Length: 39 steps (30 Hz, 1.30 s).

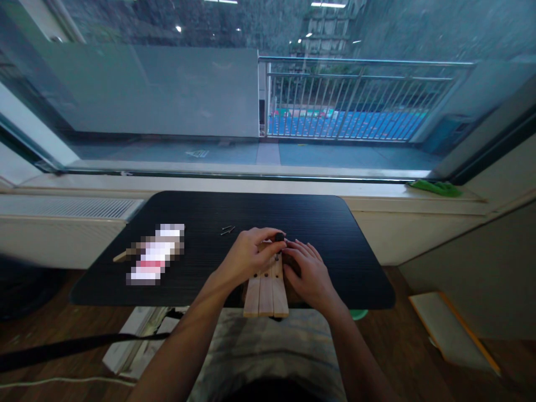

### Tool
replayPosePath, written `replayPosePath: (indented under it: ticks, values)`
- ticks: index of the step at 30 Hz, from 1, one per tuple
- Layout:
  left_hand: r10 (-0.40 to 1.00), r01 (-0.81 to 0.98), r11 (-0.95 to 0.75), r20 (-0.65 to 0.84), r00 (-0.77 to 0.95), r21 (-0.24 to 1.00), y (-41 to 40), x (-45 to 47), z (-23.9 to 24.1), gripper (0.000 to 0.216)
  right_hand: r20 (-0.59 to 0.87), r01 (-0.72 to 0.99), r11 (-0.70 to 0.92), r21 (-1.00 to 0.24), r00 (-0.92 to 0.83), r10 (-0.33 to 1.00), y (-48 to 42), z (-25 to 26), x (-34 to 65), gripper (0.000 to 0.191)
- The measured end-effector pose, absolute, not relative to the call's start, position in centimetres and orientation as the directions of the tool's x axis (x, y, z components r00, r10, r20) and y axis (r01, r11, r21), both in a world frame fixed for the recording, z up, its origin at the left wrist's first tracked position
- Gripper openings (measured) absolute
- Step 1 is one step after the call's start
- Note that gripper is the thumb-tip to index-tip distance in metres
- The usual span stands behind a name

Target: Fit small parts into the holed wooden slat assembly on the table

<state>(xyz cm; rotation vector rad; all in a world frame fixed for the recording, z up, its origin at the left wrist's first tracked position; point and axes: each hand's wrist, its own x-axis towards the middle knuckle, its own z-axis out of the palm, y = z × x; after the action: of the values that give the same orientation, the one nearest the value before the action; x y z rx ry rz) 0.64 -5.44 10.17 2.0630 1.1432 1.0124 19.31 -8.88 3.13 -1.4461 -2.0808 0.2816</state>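
A small wooden piece made of three light slats (266, 295) lies on the near edge of a black table (343, 245). My left hand (248, 254) curls over its far end, fingers closed on a small dark object (279, 237) that I cannot identify. My right hand (307, 268) rests on the right side of the wooden piece, with its fingers laid together and pressing on it. Small dark holes show in the slats near my fingers.
Two small nails (228, 230) lie on the table beyond my left hand. A blurred-out pack (156, 260) with a wooden stick lies at the left. A window sill with a green cloth (436, 187) runs behind. Boards lie on the floor at the right (452, 334).
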Motion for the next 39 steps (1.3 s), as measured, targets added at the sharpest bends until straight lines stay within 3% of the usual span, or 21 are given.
replayPosePath:
  ticks: [26,39]
  values:
    - [0.872,0.386,-0.445,0.293,0.392,0.808,-5.94,0.79,10.16,0.029,0.348,0.767,0.388,-0.51,-0.229,0.909,-8.95,3.07,19.2,0.035]
    - [0.875,0.458,-0.445,0.266,0.404,0.769,-6.16,0.84,10.7,0.033,0.344,0.774,0.389,-0.5,-0.235,0.909,-8.99,3.02,19.26,0.034]
